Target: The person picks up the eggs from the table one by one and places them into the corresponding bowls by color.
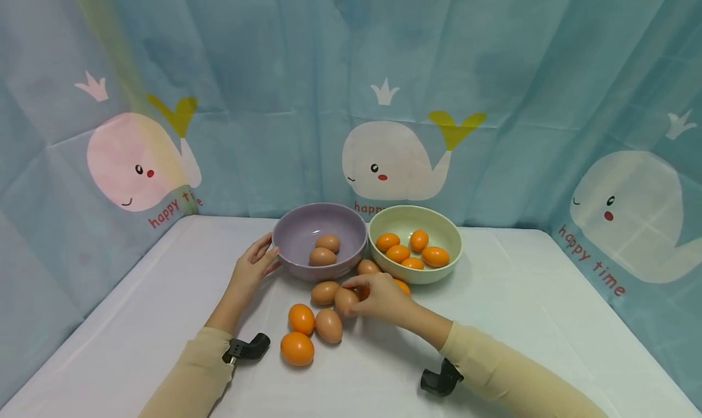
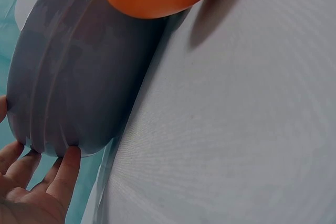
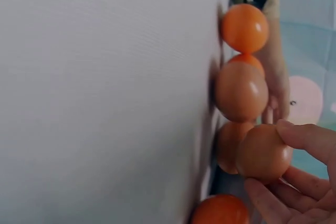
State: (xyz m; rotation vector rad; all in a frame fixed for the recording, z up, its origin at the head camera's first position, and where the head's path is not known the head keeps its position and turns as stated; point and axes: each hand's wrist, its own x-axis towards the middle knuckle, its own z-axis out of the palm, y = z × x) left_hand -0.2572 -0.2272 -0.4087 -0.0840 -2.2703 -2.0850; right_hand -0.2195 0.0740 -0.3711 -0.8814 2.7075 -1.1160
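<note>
In the head view, my right hand [image 1: 384, 299] pinches a brown egg [image 1: 347, 301] between thumb and fingers, in front of the two bowls. The right wrist view shows this held egg [image 3: 264, 153] overlapping another brown egg behind it. My left hand [image 1: 251, 272] touches the outer left side of the purple bowl [image 1: 293, 255], its fingertips against the wall. Two brown eggs [image 1: 322, 257] lie in that bowl. Beside it on the right stands a light green bowl [image 1: 446, 269] with several orange eggs [image 1: 436, 256].
Brown eggs [image 1: 329, 326] and orange eggs [image 1: 297, 349] lie loose on the white table [image 1: 378, 375] in front of the bowls. One orange egg [image 1: 403, 287] sits by the green bowl, partly hidden by my right hand. A blue whale-print curtain [image 1: 274, 131] hangs behind.
</note>
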